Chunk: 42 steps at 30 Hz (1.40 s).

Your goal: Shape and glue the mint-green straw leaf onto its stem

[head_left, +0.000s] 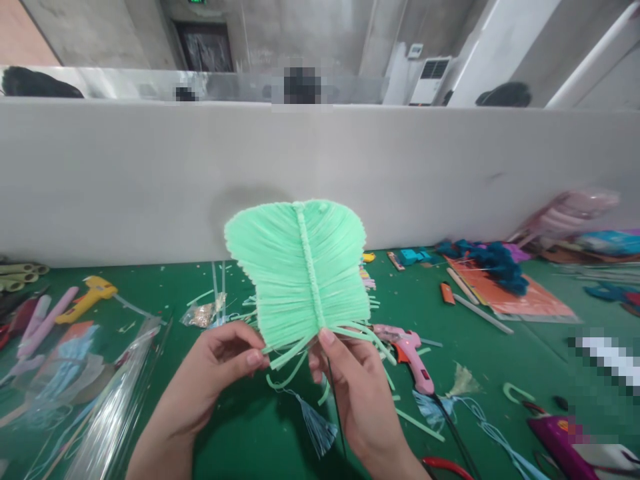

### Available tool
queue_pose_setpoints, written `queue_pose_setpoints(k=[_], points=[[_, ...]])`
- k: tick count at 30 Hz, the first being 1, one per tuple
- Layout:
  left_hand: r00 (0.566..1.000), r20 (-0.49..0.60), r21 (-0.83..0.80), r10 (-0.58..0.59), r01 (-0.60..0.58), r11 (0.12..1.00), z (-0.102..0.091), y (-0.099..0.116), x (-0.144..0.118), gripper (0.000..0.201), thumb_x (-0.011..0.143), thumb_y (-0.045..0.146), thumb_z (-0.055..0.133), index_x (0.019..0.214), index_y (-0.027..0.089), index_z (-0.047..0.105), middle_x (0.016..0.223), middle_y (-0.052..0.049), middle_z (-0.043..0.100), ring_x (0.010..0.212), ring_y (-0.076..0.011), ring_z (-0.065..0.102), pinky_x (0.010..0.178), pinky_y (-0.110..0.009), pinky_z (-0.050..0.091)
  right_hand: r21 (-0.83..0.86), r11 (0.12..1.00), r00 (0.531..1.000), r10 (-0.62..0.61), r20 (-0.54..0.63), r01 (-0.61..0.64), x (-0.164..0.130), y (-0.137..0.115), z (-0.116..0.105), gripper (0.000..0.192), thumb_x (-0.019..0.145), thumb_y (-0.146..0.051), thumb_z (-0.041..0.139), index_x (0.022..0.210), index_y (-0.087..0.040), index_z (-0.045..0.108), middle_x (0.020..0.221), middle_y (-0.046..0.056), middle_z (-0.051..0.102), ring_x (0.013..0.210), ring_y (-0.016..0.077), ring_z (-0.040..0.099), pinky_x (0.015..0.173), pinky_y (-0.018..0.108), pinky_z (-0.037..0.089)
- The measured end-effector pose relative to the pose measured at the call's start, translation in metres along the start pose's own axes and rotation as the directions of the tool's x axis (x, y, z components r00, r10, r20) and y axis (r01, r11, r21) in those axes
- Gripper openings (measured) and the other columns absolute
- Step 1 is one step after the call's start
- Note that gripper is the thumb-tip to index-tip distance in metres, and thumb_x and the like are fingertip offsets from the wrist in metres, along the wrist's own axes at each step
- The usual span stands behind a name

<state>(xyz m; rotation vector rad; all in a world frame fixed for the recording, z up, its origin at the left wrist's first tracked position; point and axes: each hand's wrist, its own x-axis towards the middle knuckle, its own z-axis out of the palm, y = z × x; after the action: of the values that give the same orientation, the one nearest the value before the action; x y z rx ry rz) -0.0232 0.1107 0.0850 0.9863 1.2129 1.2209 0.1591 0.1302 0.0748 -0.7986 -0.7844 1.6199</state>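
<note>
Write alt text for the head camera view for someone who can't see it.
Both hands hold up a mint-green leaf-shaped yarn piece by its lower edge, the left hand at the loose strands, the right hand pinching the central rib. Below is a green table strewn with a pink glue gun, a yellow glue gun and yarn scraps.

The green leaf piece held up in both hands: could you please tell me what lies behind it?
Behind the green leaf piece stands the grey partition wall, with the green table below. The leaf covers that stretch of wall and table edge.

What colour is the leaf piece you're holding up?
Mint green, spine included, seen best in the head view: leaf, held by both hands.
</note>
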Motion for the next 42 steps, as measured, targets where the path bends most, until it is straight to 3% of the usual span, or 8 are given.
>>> queue_pose_setpoints(k=[7,16,19,23,27,35,38,42], points=[[0.997,0.026,-0.119,0.067,-0.064,0.991,0.004,-0.014,0.013,0.02,0.065,0.034,0.086,0.066,0.021,0.071,0.063,0.001,0.066,0.062,-0.0137,0.058,0.062,-0.024,0.045,0.096,0.993,0.997,0.074,0.01,-0.075,0.001,-0.006,0.001,0.024,0.079,-0.037,0.077,0.073,-0.017,0.065,0.06,-0.002,0.057,0.054,0.0087,0.048,0.051,0.019,0.041],[0.985,-0.158,0.24,0.074,-0.034,0.97,0.002,-0.006,0.012,0.008,0.071,0.024,0.078,0.071,0.021,0.071,0.074,0.001,0.067,0.071,-0.0171,0.057,0.067,-0.026,0.042,0.008,1.0,1.0,-0.007,0.019,0.006,0.001,0.002,0.001,0.024,0.083,-0.037,0.073,0.073,-0.016,0.067,0.058,-0.002,0.057,0.054,0.0097,0.049,0.051,0.021,0.04],[0.995,-0.093,0.308,0.036,-0.005,0.951,-0.001,0.003,0.003,0.008,0.073,0.028,0.077,0.074,0.022,0.072,0.074,0.001,0.067,0.066,-0.0151,0.054,0.06,-0.024,0.04,0.019,1.0,1.0,-0.022,0.007,0.022,0.001,0.001,0.001,0.022,0.083,-0.036,0.074,0.074,-0.017,0.069,0.06,-0.002,0.058,0.055,0.0094,0.05,0.051,0.02,0.041],[0.998,0.03,0.197,0.062,-0.067,0.978,-0.002,0.001,0.001,0.012,0.076,0.03,0.077,0.072,0.023,0.068,0.068,0.004,0.058,0.059,-0.0108,0.046,0.054,-0.02,0.037,0.074,0.997,0.999,0.033,-0.002,-0.033,0.0,-0.003,0.002,0.02,0.08,-0.035,0.077,0.076,-0.016,0.069,0.062,-0.002,0.058,0.055,0.0088,0.049,0.05,0.019,0.041],[0.995,-0.036,0.099,0.097,-0.093,0.991,0.004,-0.008,0.01,0.017,0.079,0.035,0.075,0.074,0.022,0.066,0.067,0.004,0.054,0.057,-0.0106,0.044,0.053,-0.021,0.038,0.126,0.986,0.994,0.105,0.024,-0.107,0.001,-0.004,0.001,0.024,0.079,-0.036,0.077,0.073,-0.015,0.068,0.062,-0.002,0.057,0.054,0.0074,0.045,0.049,0.018,0.039],[0.995,-0.036,0.3,0.088,-0.074,0.951,-0.014,0.001,0.001,0.016,0.081,0.036,0.074,0.093,0.026,0.071,0.077,0.001,0.065,0.067,-0.0137,0.06,0.059,-0.022,0.047,0.144,0.985,0.995,0.102,-0.012,-0.1,0.005,0.0,-0.002,0.024,0.077,-0.036,0.08,0.074,-0.015,0.07,0.068,0.0,0.062,0.055,0.0071,0.047,0.048,0.017,0.039],[0.978,-0.014,0.264,0.208,-0.197,0.944,-0.019,-0.004,-0.002,0.025,0.075,0.027,0.08,0.098,0.031,0.073,0.085,0.001,0.068,0.075,-0.0144,0.064,0.064,-0.022,0.05,0.19,0.97,0.988,0.157,-0.006,-0.153,0.005,0.001,-0.001,0.024,0.076,-0.035,0.08,0.073,-0.014,0.069,0.066,0.0,0.06,0.053,0.0063,0.044,0.045,0.016,0.037],[0.877,0.076,0.156,0.474,-0.48,0.863,-0.012,-0.015,0.005,0.017,0.077,0.015,0.077,0.086,0.029,0.075,0.086,0.001,0.067,0.082,-0.0138,0.061,0.07,-0.023,0.051,0.268,0.937,0.971,0.238,-0.019,-0.225,0.007,0.004,-0.001,0.023,0.074,-0.033,0.082,0.07,-0.014,0.069,0.07,0.0,0.061,0.055,0.0062,0.044,0.046,0.016,0.037]])
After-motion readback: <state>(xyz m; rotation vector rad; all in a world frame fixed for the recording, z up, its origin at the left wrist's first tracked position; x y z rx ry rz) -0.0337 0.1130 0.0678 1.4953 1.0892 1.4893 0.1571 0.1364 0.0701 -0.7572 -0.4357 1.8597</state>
